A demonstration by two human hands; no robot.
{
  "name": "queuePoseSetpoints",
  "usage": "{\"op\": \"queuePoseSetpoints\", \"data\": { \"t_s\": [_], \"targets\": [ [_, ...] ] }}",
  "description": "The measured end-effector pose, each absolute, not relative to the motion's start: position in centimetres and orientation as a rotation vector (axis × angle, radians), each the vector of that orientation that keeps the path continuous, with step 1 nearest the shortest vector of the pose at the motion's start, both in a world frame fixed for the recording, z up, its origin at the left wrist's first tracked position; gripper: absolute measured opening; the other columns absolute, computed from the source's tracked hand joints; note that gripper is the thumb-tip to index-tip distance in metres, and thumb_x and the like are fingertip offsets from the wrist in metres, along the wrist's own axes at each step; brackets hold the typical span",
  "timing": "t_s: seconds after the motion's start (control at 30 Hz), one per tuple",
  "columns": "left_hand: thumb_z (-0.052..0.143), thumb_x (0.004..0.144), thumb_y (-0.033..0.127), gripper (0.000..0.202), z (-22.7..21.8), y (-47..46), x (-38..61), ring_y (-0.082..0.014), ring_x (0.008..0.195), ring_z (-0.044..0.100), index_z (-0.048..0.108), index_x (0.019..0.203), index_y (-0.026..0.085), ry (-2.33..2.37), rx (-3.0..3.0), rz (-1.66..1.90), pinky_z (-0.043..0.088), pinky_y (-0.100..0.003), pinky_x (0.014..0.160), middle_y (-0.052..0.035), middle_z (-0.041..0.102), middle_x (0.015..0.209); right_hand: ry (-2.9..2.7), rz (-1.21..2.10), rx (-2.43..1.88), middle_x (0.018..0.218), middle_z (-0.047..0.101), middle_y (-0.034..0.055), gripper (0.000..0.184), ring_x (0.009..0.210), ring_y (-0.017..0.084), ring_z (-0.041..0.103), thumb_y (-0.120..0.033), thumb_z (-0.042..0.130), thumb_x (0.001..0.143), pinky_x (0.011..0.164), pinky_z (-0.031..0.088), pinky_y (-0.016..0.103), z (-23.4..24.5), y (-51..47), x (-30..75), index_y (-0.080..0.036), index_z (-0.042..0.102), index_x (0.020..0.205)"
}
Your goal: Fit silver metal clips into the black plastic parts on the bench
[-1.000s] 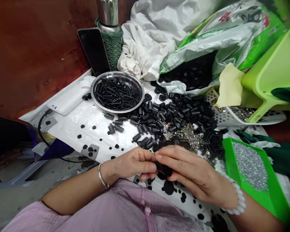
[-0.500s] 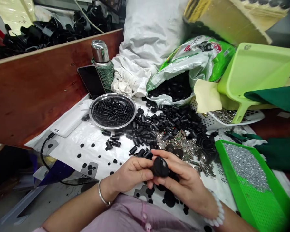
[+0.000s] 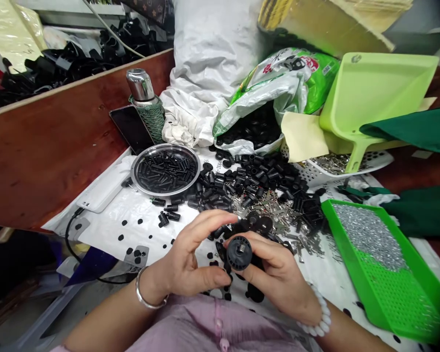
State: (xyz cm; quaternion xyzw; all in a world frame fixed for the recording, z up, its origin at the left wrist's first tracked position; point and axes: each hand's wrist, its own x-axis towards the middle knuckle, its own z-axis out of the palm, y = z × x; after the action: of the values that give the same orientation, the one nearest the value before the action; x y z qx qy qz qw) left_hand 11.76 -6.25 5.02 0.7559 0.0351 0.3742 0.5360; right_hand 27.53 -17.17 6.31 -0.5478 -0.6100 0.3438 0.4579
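Note:
My right hand [image 3: 276, 274] grips a round black plastic part [image 3: 239, 253] in its fingers, with the part's ribbed end and central hole facing me. My left hand [image 3: 188, 256] is just left of it, with fingers spread and the thumb close beside the part. I cannot tell whether the thumb touches it. Just beyond both hands lies a loose heap of black plastic sleeves [image 3: 258, 183], mixed with silver metal pins [image 3: 278, 215]. A steel dish [image 3: 165, 194] of black ribbed pieces stands farther left.
A green tray [image 3: 352, 274] of small silver parts lies at right. Behind stand a lime dustpan [image 3: 374, 88], a white perforated tray [image 3: 337, 168], a bag [image 3: 278, 83] of black rings, a thermos [image 3: 141, 88] and a phone [image 3: 130, 127]. A wooden board [image 3: 51, 151] bounds the left.
The view has swung, shifting the bench down and left. The black part has turned its holed end toward me, and my left fingers have spread away from it.

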Motion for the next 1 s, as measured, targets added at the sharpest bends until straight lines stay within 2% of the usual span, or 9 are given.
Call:
{"op": "queuePoseSetpoints", "data": {
  "t_s": [0.13, 0.3, 0.53, 0.9, 1.0],
  "targets": [
    [0.062, 0.080, 0.033, 0.047, 5.6, -6.3, 12.7, -0.0234, 0.101, 0.054, 0.051, 0.123, 0.017, -0.050, 1.836, 0.809, 0.042, -0.038, 0.090, -0.0119, 0.059, 0.108, -1.504, 0.758, -1.385, 0.075, 0.061, -0.0010, 0.005, 0.068, 0.011, 0.057, -0.021, 0.060, 0.081, 0.065, 0.047, 0.021, 5.8, -17.5, 27.3, -0.019, 0.061, 0.085],
    [0.069, 0.073, 0.037, 0.054, 5.0, -7.3, 13.2, -0.0224, 0.098, 0.053, 0.052, 0.121, 0.019, 0.080, 1.823, 0.867, 0.044, -0.036, 0.086, -0.0104, 0.056, 0.106, -1.489, 0.685, -1.423, 0.076, 0.059, -0.0003, 0.015, 0.071, 0.013, 0.058, -0.021, 0.058, 0.080, 0.065, 0.047, 0.024, 4.8, -18.1, 27.3, -0.019, 0.057, 0.095],
    [0.065, 0.076, 0.040, 0.048, 4.9, -8.6, 13.8, -0.0212, 0.093, 0.052, 0.054, 0.117, 0.018, 0.274, 1.933, 0.997, 0.046, -0.036, 0.080, -0.0101, 0.052, 0.101, -1.321, 0.692, -1.459, 0.074, 0.058, -0.0005, 0.019, 0.062, 0.013, 0.054, -0.029, 0.062, 0.077, 0.055, 0.046, 0.023, 3.6, -18.4, 26.6, -0.020, 0.053, 0.092],
    [0.065, 0.078, 0.027, 0.045, 4.5, -8.6, 13.4, -0.0201, 0.096, 0.051, 0.052, 0.120, 0.016, 0.262, 1.914, 0.864, 0.045, -0.035, 0.084, -0.0104, 0.052, 0.104, -1.235, 0.638, -1.615, 0.060, 0.048, -0.0056, 0.015, 0.049, 0.009, 0.046, -0.023, 0.059, 0.073, 0.045, 0.040, 0.021, 3.3, -18.4, 26.5, -0.020, 0.047, 0.082],
    [0.057, 0.083, 0.026, 0.040, 4.6, -8.7, 13.3, -0.0199, 0.096, 0.052, 0.052, 0.121, 0.014, 0.238, 1.894, 0.858, 0.045, -0.035, 0.084, -0.0114, 0.052, 0.104, -1.216, 0.649, -1.643, 0.056, 0.043, -0.0081, 0.016, 0.045, 0.008, 0.042, -0.021, 0.058, 0.072, 0.041, 0.037, 0.019, 3.2, -18.5, 26.3, -0.021, 0.044, 0.079]
  ]
}}
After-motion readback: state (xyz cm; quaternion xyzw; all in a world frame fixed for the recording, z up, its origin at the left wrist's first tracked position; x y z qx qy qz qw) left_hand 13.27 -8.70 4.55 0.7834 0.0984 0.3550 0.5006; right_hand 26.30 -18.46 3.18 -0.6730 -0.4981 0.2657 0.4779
